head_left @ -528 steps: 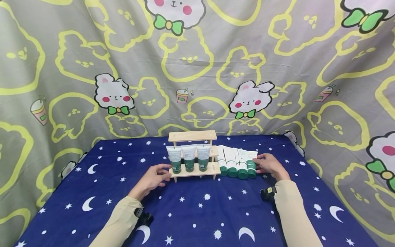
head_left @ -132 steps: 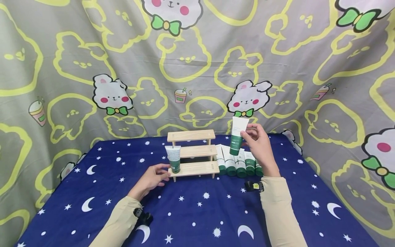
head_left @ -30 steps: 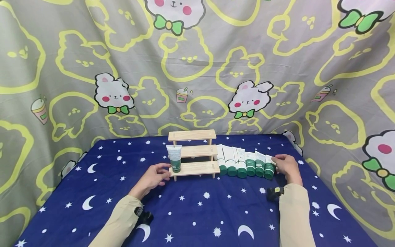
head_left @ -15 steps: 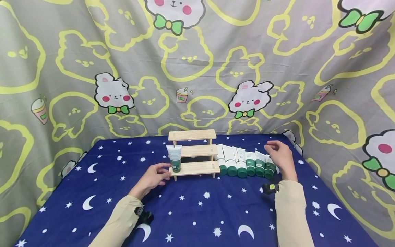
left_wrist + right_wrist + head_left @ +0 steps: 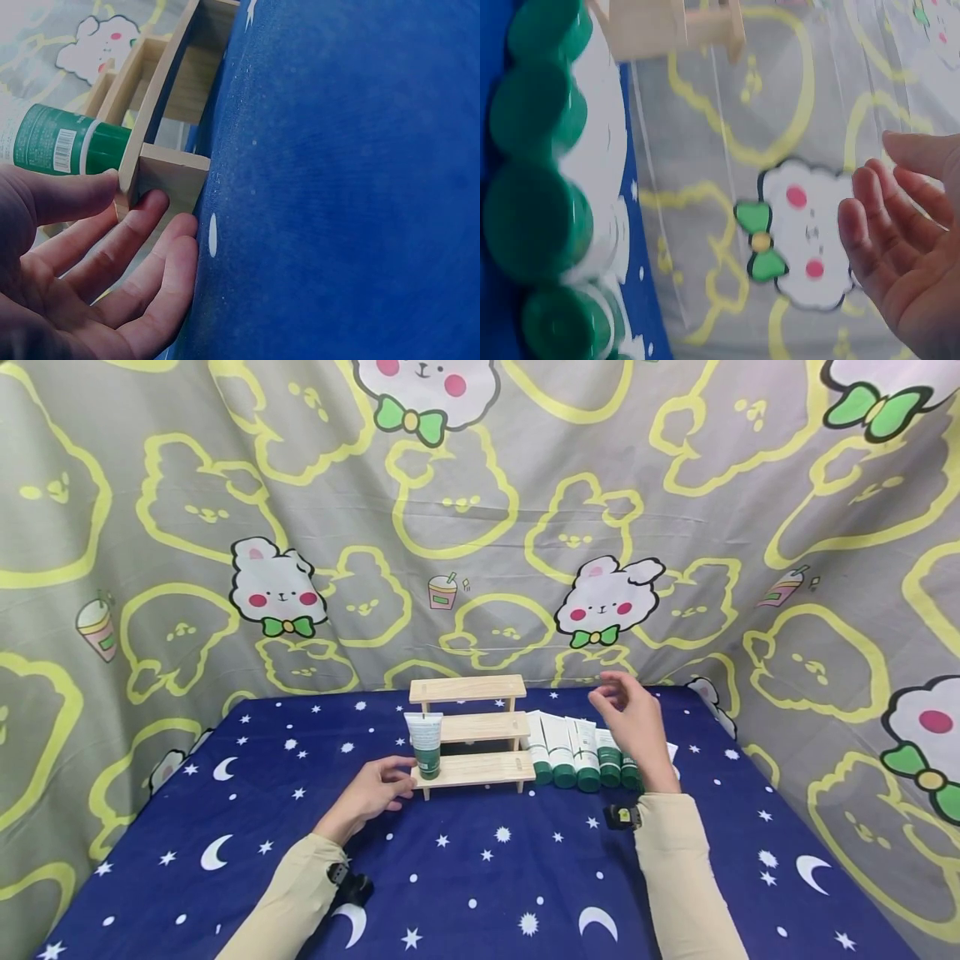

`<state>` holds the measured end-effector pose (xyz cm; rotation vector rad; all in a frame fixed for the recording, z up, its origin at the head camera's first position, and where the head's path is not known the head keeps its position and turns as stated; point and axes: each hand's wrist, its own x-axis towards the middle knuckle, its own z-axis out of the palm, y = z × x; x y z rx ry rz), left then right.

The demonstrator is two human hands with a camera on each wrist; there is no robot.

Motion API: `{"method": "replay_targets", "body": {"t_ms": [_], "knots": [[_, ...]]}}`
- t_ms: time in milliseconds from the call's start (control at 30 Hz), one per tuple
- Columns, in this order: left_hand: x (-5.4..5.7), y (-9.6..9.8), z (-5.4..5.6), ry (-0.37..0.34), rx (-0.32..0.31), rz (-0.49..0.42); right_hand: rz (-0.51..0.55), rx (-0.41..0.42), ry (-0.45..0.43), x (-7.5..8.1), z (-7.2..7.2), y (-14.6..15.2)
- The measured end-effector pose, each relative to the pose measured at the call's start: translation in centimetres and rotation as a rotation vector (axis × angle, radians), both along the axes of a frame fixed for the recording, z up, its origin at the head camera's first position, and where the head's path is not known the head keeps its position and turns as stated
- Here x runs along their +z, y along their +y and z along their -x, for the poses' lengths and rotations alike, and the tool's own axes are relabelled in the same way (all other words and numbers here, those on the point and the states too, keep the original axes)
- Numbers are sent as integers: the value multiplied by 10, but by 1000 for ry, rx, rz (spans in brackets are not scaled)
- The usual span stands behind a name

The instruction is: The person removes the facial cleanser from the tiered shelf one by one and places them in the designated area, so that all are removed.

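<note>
A small three-step wooden display shelf [image 5: 472, 769] stands on the table. One cosmetic tube [image 5: 425, 747], white above and green below, stands cap down at the left end of its lowest step. My left hand [image 5: 372, 792] holds that step's left end; in the left wrist view, the thumb [image 5: 86, 196] lies at the board edge beside the tube, with fingertips against the leg. Just right of the shelf, several similar tubes [image 5: 558, 747] lie in a row, green caps toward me. Over the row's right part hovers my right hand [image 5: 633, 718], fingers loosely bent around nothing, hiding some tubes.
A dark blue cloth [image 5: 525, 877] with white stars and moons covers the table. Behind it hangs a grey curtain [image 5: 487, 572] with yellow outlines and white rabbits, close to the shelf's back.
Three tubes stood on the lowest step at first; one stands there now, and the lying row is longer. My right hand let go of the rightmost tube, rose and moved left.
</note>
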<state>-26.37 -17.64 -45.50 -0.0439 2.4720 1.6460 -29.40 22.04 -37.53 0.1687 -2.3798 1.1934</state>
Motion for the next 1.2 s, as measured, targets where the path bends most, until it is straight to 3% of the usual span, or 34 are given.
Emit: {"method": "replay_targets", "body": {"t_ms": [233, 800, 1200], "knots": [[1, 1, 0, 4, -3, 13, 11, 144, 81, 6, -3, -37], [-1, 0, 0, 4, -5, 16, 16, 415, 47, -5, -15, -111], [0, 0, 0, 3, 0, 15, 65, 517, -83, -27, -18, -147]]}}
